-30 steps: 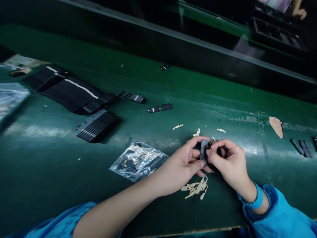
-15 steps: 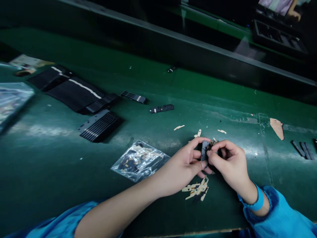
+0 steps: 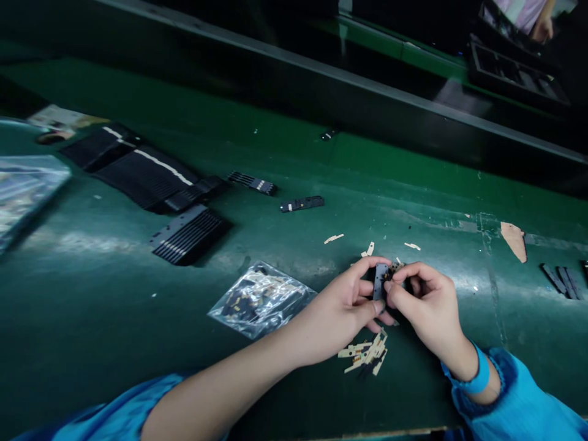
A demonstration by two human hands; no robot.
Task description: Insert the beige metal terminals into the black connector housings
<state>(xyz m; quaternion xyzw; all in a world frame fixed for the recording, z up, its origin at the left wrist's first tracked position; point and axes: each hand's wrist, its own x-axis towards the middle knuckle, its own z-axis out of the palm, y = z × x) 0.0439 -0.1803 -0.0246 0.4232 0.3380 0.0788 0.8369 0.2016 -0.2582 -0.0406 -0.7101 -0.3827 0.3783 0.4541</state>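
Observation:
My left hand point(image 3: 342, 306) is closed round a small black plastic part point(image 3: 380, 280) with tiny holes along its face, holding it tilted up above the table. The fingertips of my right hand point(image 3: 425, 300) are pinched together at that part's right side; whatever lies between them is too small and hidden to name. Under my hands lies a little heap of cream-coloured strips point(image 3: 367, 354) mixed with dark ones. To the left, touching my forearm in the picture, is a clear plastic bag point(image 3: 261, 299) full of similar small pieces.
Stacked black parts point(image 3: 190, 236) and a long row of black parts point(image 3: 142, 171) occupy the left. One black part point(image 3: 302, 204) lies mid-table. A brown scrap point(image 3: 513, 241) and black strips point(image 3: 568, 282) lie right. Beyond the dark ledge point(image 3: 340, 79), another person's hand point(image 3: 542, 29) shows.
The view has shifted slightly, so the table items sit a little lower and further right. Both hands keep almost the same pose at the black plastic part.

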